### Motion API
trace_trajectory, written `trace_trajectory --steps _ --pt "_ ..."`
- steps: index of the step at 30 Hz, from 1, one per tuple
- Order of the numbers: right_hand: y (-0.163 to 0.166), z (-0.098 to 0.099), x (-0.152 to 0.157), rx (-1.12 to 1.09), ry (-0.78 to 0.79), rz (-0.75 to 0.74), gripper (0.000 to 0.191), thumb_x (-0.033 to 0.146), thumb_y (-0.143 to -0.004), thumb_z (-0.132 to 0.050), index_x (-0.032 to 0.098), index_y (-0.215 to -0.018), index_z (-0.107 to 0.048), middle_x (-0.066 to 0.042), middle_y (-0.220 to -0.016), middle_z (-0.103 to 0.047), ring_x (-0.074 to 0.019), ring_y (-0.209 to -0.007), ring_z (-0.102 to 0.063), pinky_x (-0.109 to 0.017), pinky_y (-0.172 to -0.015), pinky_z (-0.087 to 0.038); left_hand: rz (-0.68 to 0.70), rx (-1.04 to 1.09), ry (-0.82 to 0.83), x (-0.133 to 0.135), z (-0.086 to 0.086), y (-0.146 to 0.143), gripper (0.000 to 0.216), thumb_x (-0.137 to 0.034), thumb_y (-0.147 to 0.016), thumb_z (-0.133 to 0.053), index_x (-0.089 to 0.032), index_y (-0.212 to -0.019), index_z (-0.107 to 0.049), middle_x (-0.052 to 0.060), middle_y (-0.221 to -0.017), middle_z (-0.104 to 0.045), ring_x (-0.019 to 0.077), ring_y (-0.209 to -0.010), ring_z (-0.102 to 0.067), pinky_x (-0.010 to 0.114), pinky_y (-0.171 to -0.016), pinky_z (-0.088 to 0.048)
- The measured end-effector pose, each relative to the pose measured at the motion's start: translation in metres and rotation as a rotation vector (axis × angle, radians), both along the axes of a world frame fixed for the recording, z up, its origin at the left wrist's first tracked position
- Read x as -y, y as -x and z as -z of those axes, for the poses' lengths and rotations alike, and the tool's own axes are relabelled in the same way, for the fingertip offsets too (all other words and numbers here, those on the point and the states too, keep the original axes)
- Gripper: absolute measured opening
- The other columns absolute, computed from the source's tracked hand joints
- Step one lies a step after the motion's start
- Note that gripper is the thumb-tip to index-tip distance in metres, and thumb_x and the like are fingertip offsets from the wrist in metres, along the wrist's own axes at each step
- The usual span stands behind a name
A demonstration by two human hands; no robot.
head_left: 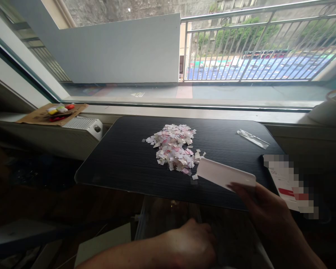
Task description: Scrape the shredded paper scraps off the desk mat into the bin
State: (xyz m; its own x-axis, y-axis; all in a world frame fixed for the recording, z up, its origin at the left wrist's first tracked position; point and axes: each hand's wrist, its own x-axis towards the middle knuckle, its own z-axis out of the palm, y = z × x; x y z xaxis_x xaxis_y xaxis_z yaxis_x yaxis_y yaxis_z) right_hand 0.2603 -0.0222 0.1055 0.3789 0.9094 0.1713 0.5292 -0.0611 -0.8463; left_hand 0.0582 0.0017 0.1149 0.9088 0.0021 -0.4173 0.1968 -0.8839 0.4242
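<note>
My right hand (264, 200) grips the near right end of a flat, pale pinkish-white rectangular piece (225, 173), perhaps a plastic scraper or lid. The piece is tilted over the black table (106, 157), its far end beside a heap of small white and pink paper scraps (173, 145). A few scraps lie loose around that end. Below the table's front edge, in dim light, is my left hand (194, 241), its fingers curled. What they hold, if anything, is hidden. Under it a clear plastic container (141, 220) shows in part.
A clear plastic wrapper (252, 139) lies at the table's back right. Near the right edge is a phone (287, 186), partly pixelated. Behind the table run a sill and window. To the left, a radiator (86, 127) and a brown paper sheet (39, 114) with colourful small items sit beside it.
</note>
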Motion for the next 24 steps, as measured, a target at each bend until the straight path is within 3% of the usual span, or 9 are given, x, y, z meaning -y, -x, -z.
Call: trace_trajectory --steps 8,14,19,24 --pt "-0.002 0.002 0.007 -0.008 0.011 0.006 0.017 0.038 -0.081 -0.069 0.030 -0.092 -0.081 0.000 -0.093 -0.084 -0.0284 -0.091 -0.078 -0.036 -0.083 -0.060 -0.027 0.076 -0.011 0.002 0.011 0.004 0.015 -0.018 -0.084 -0.067 -0.014 -0.070 -0.066 0.006 -0.088 -0.069 0.0214 -0.090 -0.061 0.032 -0.046 -0.025" --pt "0.004 0.001 0.018 -0.071 0.060 -0.067 0.016 0.037 -0.082 -0.069 0.029 -0.086 -0.082 0.000 -0.083 -0.083 -0.0259 -0.078 -0.077 -0.031 -0.071 -0.062 -0.012 0.008 0.007 0.001 0.004 -0.001 0.012 -0.019 -0.085 -0.065 -0.013 -0.076 -0.069 0.006 -0.091 -0.070 0.0230 -0.093 -0.063 0.032 -0.046 -0.027" --pt "0.008 0.004 0.013 -0.091 0.034 -0.054 0.016 0.036 -0.081 -0.070 0.029 -0.090 -0.082 0.000 -0.087 -0.083 -0.0257 -0.084 -0.078 -0.031 -0.078 -0.061 -0.003 0.006 0.015 0.001 0.002 0.000 0.014 -0.017 -0.087 -0.060 -0.012 -0.078 -0.070 0.008 -0.091 -0.071 0.0240 -0.092 -0.064 0.032 -0.046 -0.030" --pt "0.010 0.006 0.009 -0.111 0.031 -0.115 0.016 0.036 -0.082 -0.070 0.028 -0.087 -0.082 0.000 -0.084 -0.083 -0.0240 -0.080 -0.077 -0.029 -0.073 -0.059 -0.036 0.029 0.030 0.002 0.007 0.002 0.014 -0.015 -0.086 -0.059 -0.013 -0.074 -0.066 0.008 -0.089 -0.071 0.0235 -0.088 -0.065 0.030 -0.049 -0.034"
